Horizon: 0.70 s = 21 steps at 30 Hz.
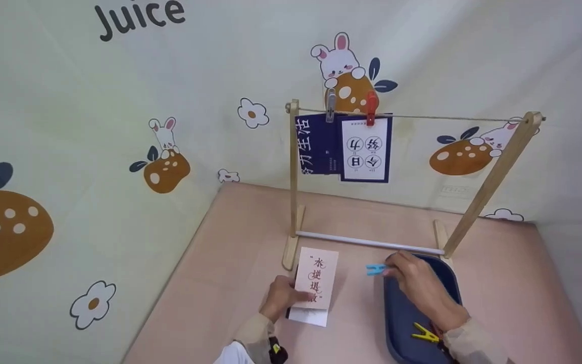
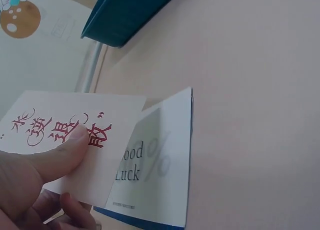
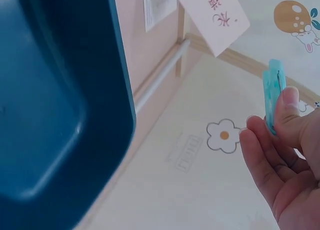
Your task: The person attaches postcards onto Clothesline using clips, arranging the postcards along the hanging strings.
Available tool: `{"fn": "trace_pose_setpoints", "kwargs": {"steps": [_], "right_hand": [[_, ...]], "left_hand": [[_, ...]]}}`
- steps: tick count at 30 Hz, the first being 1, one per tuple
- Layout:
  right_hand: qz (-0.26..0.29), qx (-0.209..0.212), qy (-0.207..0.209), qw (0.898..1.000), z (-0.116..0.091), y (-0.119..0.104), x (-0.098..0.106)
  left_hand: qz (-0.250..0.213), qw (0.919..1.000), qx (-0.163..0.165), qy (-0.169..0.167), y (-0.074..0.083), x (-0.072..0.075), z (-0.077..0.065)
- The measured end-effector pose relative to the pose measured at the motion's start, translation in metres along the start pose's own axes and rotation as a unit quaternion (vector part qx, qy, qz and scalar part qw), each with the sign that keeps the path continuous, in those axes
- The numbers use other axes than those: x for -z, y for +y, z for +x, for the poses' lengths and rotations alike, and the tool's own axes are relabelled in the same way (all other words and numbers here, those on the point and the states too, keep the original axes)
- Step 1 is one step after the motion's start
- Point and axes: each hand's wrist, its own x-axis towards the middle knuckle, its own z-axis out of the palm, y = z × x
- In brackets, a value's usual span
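Observation:
My left hand (image 1: 282,298) grips a pale card (image 1: 324,273) with red characters, thumb on its face and fingers behind. Beneath it, a white "Good Luck" card (image 2: 165,170) with a blue edge lies on the pink surface, partly covered by the held card. My right hand (image 1: 420,285) pinches a light blue clothespin (image 3: 274,89) between thumb and fingers, above the far part of a dark blue tray (image 1: 391,318). Inside the tray, a yellow clothespin (image 1: 425,333) shows near the right wrist; other pins there are mostly hidden by the sleeve.
Behind the hands stands a wooden frame (image 1: 495,187) with a cord (image 1: 447,119) along its top and a white rod (image 1: 367,241) low down. A grey clothespin (image 1: 330,107) and a red clothespin (image 1: 371,110) hold dark blue cards (image 1: 316,151) at the cord's left end.

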Motion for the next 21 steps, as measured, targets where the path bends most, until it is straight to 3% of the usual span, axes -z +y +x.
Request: {"fn": "trace_pose_setpoints", "kwargs": {"steps": [7,15,21], "right_hand": [[-0.03,0.034,-0.009,0.999,0.022,0.003,0.032],[-0.075,0.075,-0.031,0.994,0.051,-0.001,0.067],[-0.107,0.16,0.022,0.981,0.079,-0.004,0.098]], "left_hand": [[-0.032,0.9985,-0.038,-0.022,0.035,0.002,0.0],[0.006,0.9959,-0.09,-0.004,0.089,-0.002,0.003],[0.019,0.9913,-0.13,-0.008,0.13,-0.004,0.003]]}}
